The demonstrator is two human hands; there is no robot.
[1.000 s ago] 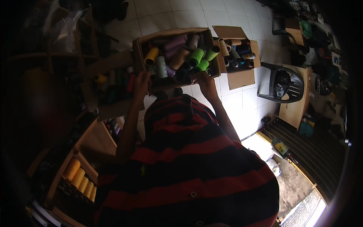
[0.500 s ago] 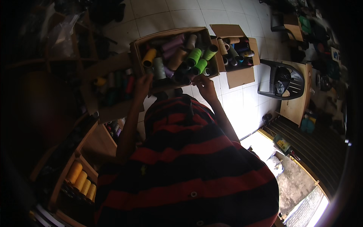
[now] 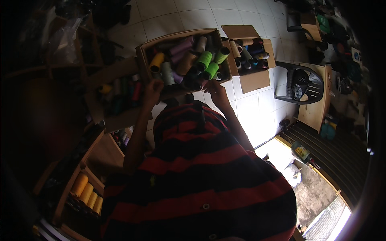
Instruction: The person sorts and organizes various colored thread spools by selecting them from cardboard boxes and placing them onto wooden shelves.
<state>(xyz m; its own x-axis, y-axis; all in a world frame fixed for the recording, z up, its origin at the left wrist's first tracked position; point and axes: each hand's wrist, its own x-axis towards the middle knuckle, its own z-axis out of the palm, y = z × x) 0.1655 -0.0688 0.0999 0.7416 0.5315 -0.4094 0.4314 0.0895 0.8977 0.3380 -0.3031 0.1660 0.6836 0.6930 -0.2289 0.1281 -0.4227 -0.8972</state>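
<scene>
A large cardboard box (image 3: 177, 35) full of thread cones is in front of me. Bright green cones (image 3: 204, 61), a yellow cone (image 3: 157, 62), a pale grey cone (image 3: 167, 73), a brown cone (image 3: 187, 64) and purple cones (image 3: 181, 46) lie and lean in it at various angles. My left hand (image 3: 153, 90) is closed on the box at its near left corner. Bent fingers of my right hand (image 3: 217, 92) close on the box's near edge, beside the dark cones; the fingertips are partly in shadow.
A smaller open box (image 3: 255, 82) of thread cones adjoins on the right, and another with cones (image 3: 136, 91) sits in shadow on the left. Yellow cones (image 3: 85, 193) stand in a wooden shelf at lower left. A black plastic chair (image 3: 282, 94) lies by a wooden panel (image 3: 313, 114) on the tiled floor.
The large box and its cones appear very slightly further left in the view. Both hands keep their places at its near side.
</scene>
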